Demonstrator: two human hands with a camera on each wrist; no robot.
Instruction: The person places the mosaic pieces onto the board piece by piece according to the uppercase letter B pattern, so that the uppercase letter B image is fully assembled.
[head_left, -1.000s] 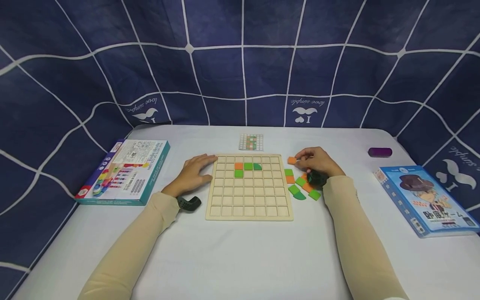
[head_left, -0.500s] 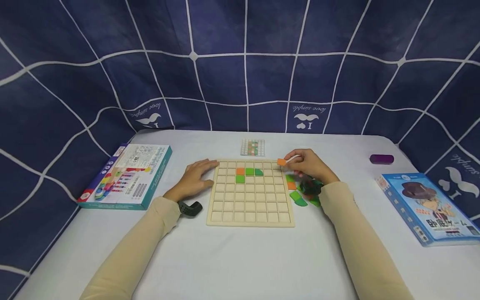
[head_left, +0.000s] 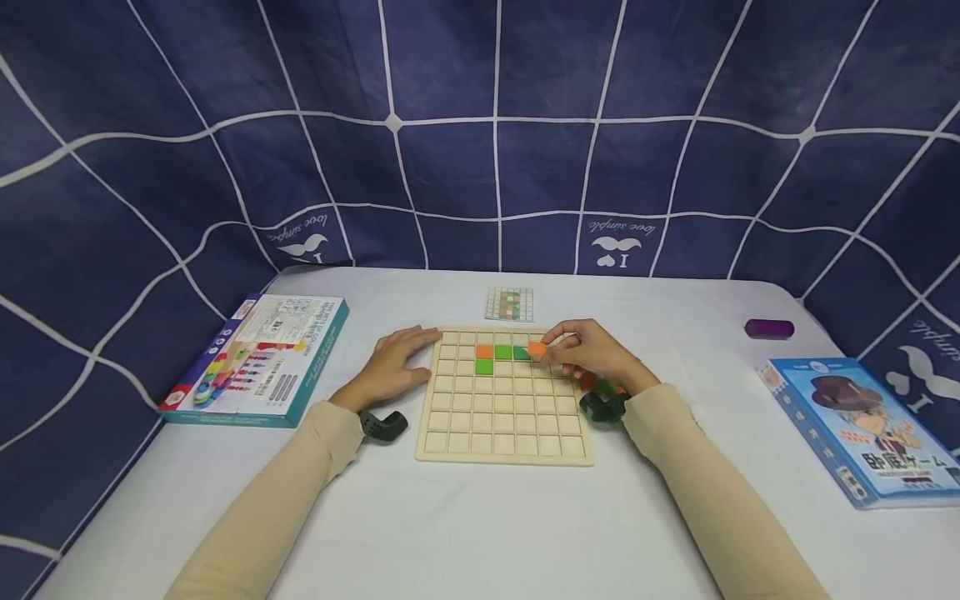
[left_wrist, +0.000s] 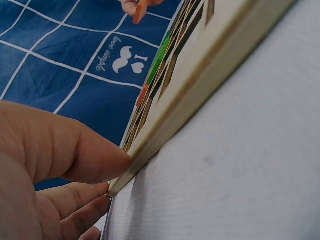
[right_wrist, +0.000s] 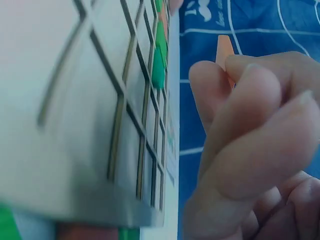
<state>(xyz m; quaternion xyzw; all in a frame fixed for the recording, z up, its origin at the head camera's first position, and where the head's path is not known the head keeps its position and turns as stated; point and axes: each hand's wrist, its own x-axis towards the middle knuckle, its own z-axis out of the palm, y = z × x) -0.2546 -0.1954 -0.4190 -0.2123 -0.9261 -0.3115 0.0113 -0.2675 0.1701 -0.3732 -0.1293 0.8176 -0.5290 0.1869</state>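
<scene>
A square wooden grid board (head_left: 504, 423) lies on the white table. My left hand (head_left: 393, 368) rests along its left edge, fingers extended; in the left wrist view the thumb (left_wrist: 97, 157) touches the rim. Thumb and finger of my right hand (head_left: 590, 352) pinch an orange square tile (head_left: 537, 348) above the board's upper right part, raised and tilted in the right wrist view. Just left of it, a dark green rounded tile (head_left: 520, 353) sits in a row with a green square tile (head_left: 503, 352) and an orange one (head_left: 484, 352). Below the latter is another green square (head_left: 483, 367).
Several loose tiles (head_left: 604, 387) lie right of the board, partly hidden by my right wrist. A small pattern card (head_left: 509, 304) lies behind the board. A toy box (head_left: 258, 358) stands left; a blue game box (head_left: 862, 425) and a purple cylinder (head_left: 769, 329) are right.
My right hand has carried the orange tile leftward from beside the board to over its upper rows. The left hand stays at the board's edge. The head view has tilted slightly upward.
</scene>
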